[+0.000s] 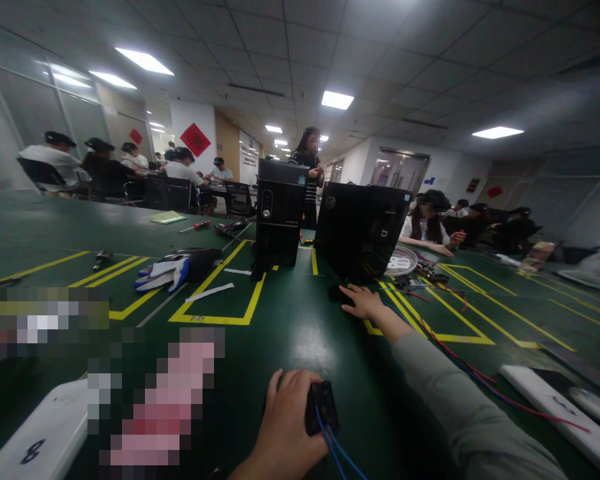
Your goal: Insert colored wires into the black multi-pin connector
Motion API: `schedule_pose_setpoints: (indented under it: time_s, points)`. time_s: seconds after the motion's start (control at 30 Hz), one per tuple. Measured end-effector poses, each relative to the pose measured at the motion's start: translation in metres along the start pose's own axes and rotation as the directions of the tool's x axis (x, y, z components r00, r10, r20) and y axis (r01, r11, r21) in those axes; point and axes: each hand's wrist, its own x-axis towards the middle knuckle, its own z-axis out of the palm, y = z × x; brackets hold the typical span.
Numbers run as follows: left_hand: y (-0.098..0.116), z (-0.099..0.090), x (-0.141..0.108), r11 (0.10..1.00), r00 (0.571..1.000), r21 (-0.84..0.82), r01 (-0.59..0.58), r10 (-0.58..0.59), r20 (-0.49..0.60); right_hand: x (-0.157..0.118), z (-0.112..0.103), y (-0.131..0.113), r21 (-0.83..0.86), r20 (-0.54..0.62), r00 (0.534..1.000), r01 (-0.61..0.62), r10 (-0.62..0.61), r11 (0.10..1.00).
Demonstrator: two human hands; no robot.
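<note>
My left hand (293, 427) is in front at the bottom middle, its fingers wrapped round a small black block (326, 405). Two blue wires (336, 448) run out of this block toward the bottom edge. Farther off, my right hand (365, 303) stretches out over the table, thumb and fingers apart. Its fingertips meet a small dark object (337, 293) in front of the right computer case; the exact kind is too dark to tell. Red and blue wires (460, 360) trail along the right side of my grey sleeve (440, 387).
Two black computer cases (280, 230) (363, 230) stand ahead on the green table (300, 333). Left lie gloves (167, 272), a screwdriver (195, 227) and a white case (45, 427). Right are a white basket (401, 261) and a white device (555, 413). A person (427, 227) sits across.
</note>
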Motion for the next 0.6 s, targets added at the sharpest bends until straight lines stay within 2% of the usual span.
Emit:
schedule_pose_setpoints:
  time_s: [0.17,0.33,0.47,0.6]
  points:
    - [-0.005,0.003,-0.001,1.000,1.000,0.007,-0.014,0.014,-0.010,-0.005,-0.005,0.000,0.009,-0.066,0.996,0.068,-0.067,0.998]
    - [-0.005,0.001,-0.001,1.000,1.000,0.012,-0.021,0.021,-0.007,-0.029,-0.028,-0.019,0.041,-0.234,0.967,0.116,-0.104,0.992]
    - [-0.004,0.001,-0.002,0.999,1.000,0.017,-0.028,0.028,-0.003,-0.090,-0.039,-0.046,0.116,-0.328,0.936,0.176,-0.130,0.978]
    - [-0.005,0.003,-0.002,0.999,1.000,0.022,-0.025,0.026,-0.012,-0.167,-0.026,-0.070,0.210,-0.239,0.949,0.257,-0.205,0.943]
